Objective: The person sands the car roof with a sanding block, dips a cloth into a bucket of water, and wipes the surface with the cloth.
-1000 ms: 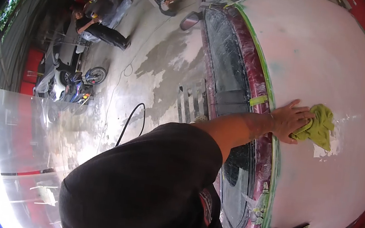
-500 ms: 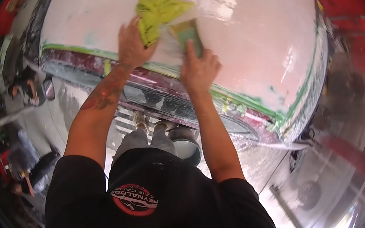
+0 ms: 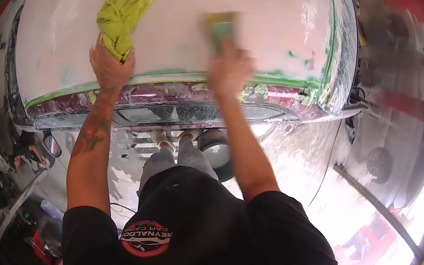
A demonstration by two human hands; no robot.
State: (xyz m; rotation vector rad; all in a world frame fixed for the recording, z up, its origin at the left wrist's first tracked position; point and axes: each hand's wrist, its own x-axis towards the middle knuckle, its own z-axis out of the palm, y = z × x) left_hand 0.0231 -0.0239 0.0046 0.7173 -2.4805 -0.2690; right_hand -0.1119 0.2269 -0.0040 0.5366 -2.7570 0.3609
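Cloth (image 3: 119,19) bunches beyond the left hand (image 3: 109,68) clasping its near end, a pad (image 3: 221,26) beyond the clasping right hand (image 3: 229,71).

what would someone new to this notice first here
Probably the bright yellow-green cloth on the left of the pale roof, with the left hand at its lower end. Right of it, a blurred right hand holds a green-and-tan pad. Lower down, a round logo marks the black shirt.
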